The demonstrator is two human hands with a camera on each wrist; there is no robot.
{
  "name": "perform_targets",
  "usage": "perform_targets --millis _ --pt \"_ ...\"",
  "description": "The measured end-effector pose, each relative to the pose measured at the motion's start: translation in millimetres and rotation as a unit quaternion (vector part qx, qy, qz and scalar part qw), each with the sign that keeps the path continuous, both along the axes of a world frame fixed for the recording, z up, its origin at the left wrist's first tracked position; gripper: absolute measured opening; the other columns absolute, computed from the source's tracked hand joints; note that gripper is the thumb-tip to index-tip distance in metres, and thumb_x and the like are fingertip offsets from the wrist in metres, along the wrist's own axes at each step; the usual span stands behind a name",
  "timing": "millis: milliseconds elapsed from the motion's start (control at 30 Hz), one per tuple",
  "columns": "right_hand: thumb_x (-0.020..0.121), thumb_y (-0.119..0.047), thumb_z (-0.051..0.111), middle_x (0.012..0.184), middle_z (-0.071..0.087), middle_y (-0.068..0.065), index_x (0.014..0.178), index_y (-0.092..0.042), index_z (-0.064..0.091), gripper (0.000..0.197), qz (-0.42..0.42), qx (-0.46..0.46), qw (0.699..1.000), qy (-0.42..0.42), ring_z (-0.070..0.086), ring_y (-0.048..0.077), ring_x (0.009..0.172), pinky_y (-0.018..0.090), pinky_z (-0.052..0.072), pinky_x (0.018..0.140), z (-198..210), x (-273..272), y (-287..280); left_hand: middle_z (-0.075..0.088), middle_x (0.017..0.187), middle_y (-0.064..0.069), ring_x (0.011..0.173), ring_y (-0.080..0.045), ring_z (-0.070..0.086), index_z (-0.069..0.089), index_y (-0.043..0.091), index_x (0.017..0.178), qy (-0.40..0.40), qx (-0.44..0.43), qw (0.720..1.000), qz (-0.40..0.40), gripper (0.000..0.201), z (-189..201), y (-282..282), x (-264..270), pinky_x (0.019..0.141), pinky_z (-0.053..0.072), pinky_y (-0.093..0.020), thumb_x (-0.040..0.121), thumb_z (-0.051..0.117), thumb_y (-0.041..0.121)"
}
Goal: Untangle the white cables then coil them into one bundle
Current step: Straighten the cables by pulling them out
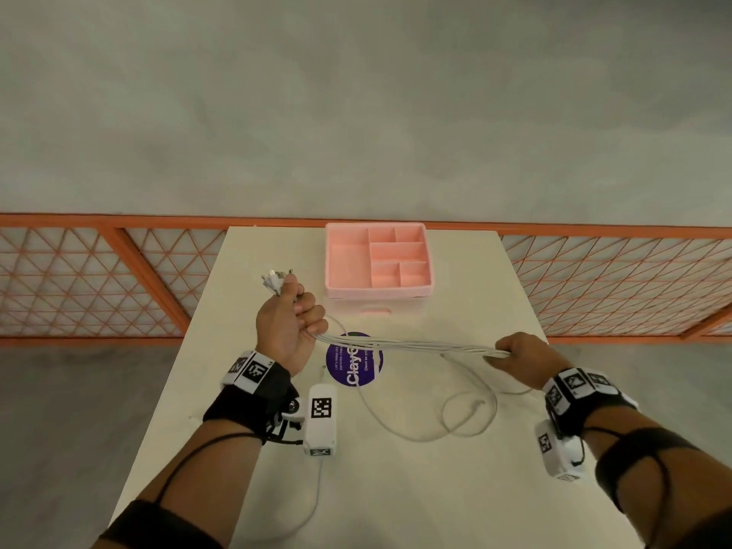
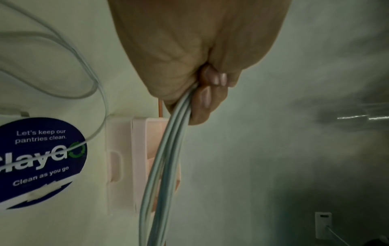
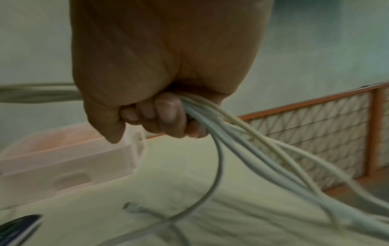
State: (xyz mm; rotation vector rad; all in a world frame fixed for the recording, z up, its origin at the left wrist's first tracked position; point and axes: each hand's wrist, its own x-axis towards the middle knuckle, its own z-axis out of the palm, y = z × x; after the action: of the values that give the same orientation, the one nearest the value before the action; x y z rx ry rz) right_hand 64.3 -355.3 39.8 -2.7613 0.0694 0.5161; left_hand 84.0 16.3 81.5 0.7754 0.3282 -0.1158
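Observation:
Several white cables (image 1: 412, 345) run as one taut strand between my two hands above the table. My left hand (image 1: 289, 317) is raised, fist curled round the strand, with the plug ends (image 1: 275, 281) sticking out above its thumb. My right hand (image 1: 519, 356) grips the strand at the right. In the left wrist view my fingers (image 2: 207, 98) wrap the cables (image 2: 164, 174). Seen from the right wrist, the cables (image 3: 242, 149) fan out below my curled fingers (image 3: 166, 114). Slack cable loops (image 1: 455, 422) lie on the table under the strand.
A pink compartment tray (image 1: 378, 261) stands at the table's (image 1: 396, 501) far edge. A round purple sticker (image 1: 353, 364) lies under the strand. An orange lattice railing (image 1: 99, 279) runs behind the table. Another white cable (image 1: 313, 509) trails off the near edge.

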Motion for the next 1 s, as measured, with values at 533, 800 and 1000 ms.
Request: perform_targets --millis 533,800,1000 --pt "0.097 -0.033 0.057 0.061 0.058 0.011 0.071 -0.011 0.050 0.035 -0.212 0.044 0.937 -0.274 0.052 0.024 0.054 0.025 0.035 0.052 40.2 -5.9 -52.2 0.026 0.052 0.008 0.039 -0.005 0.021 0.042 0.021 0.071 -0.009 0.029 1.000 0.001 0.037 13.3 -5.7 7.0 0.037 0.021 -0.018 0.104 0.045 0.037" --pt "0.090 -0.025 0.068 0.063 0.060 0.015 0.070 -0.006 0.059 0.029 -0.190 0.082 0.953 -0.222 0.054 0.024 0.054 0.028 0.046 0.054 100.2 10.4 -75.0 0.028 0.050 0.009 0.038 -0.005 0.022 0.043 0.021 0.071 0.031 0.038 0.999 0.000 0.036 0.4 -2.7 5.5 0.036 0.021 -0.018 0.105 0.044 0.034" --pt "0.093 -0.042 0.062 0.079 0.060 0.013 0.087 -0.010 0.055 0.033 -0.296 0.039 0.854 -0.427 0.058 0.031 0.071 0.035 0.048 0.067 149.7 29.0 -106.0 0.029 0.050 0.008 0.038 -0.005 0.023 0.042 0.021 0.070 0.019 0.034 0.999 -0.028 0.038 6.1 -19.4 5.8 0.036 0.021 -0.018 0.105 0.045 0.036"
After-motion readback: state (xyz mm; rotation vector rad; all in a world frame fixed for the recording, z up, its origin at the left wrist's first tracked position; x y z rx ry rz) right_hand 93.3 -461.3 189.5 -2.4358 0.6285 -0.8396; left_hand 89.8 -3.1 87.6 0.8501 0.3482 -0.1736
